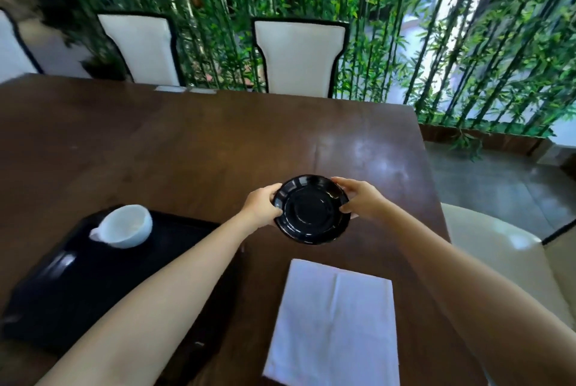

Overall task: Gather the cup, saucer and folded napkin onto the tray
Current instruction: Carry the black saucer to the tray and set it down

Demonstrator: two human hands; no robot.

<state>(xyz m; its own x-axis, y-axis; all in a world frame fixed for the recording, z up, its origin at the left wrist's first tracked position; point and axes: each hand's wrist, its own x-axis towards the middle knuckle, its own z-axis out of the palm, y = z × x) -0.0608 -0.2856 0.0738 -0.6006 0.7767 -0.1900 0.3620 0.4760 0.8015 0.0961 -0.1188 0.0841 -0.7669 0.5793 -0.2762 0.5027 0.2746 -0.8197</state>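
Note:
A glossy black saucer (311, 209) is held tilted above the dark wooden table. My left hand (260, 206) grips its left rim and my right hand (361, 198) grips its right rim. A white cup (124, 225) lies tipped on its side on the far end of the black tray (78, 289), which sits at the left under my left forearm. A white folded napkin (335, 323) lies flat on the table near the front edge, below the saucer and right of the tray.
The brown table (187, 142) ends at the right near a cream chair (498, 245). Two white chairs with black trim (299, 55) stand at the far side, before a bamboo screen (436, 42).

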